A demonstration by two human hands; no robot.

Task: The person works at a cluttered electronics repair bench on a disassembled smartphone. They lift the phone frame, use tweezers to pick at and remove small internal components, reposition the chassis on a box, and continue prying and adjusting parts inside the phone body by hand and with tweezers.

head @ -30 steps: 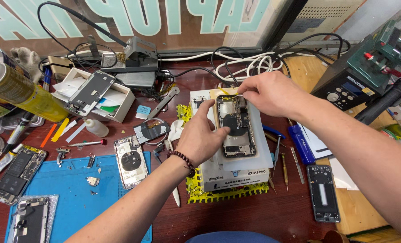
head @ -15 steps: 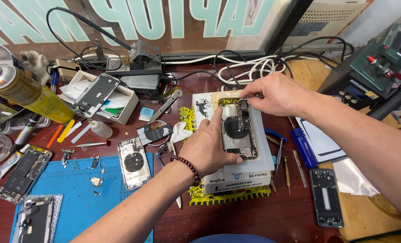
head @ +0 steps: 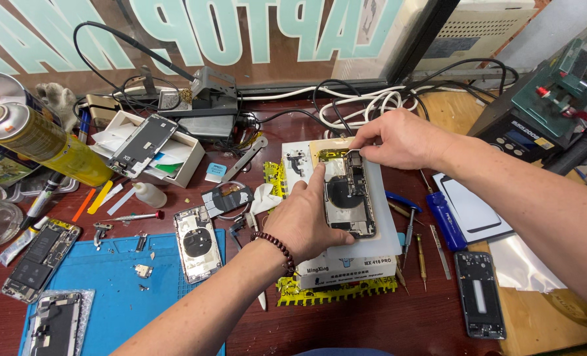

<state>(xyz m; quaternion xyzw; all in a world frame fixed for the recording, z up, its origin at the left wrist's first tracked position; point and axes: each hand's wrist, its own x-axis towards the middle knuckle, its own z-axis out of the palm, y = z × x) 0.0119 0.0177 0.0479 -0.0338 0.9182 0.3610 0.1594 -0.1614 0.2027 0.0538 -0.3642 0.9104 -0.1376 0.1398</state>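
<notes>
Looking down through the head camera, I log the opened silver-framed phone housing with exposed boards and a round charging coil (head: 348,195) lying flat on a white rectangular heating pad block (head: 386,240), itself set on a yellow toothed plastic mat (head: 333,289) on the dark red wooden bench (head: 432,323). Long axis of the housing runs away from me, top end tilted slightly left. Left hand (head: 303,221) lies just left of it, palm over the lower-left edge, index finger stretched along the left rail and pressing; no closed grip, more a flat brace. Right hand (head: 399,140) sits beyond the top end, fingers pinched shut on a small metallic piece (head: 354,153) at the upper right corner; what exactly it is I cannot tell. Both hands touch the housing; the right is nearer the working corner. A second open housing (head: 196,242) rests on the blue silicone mat (head: 109,290), well apart to the left.
</notes>
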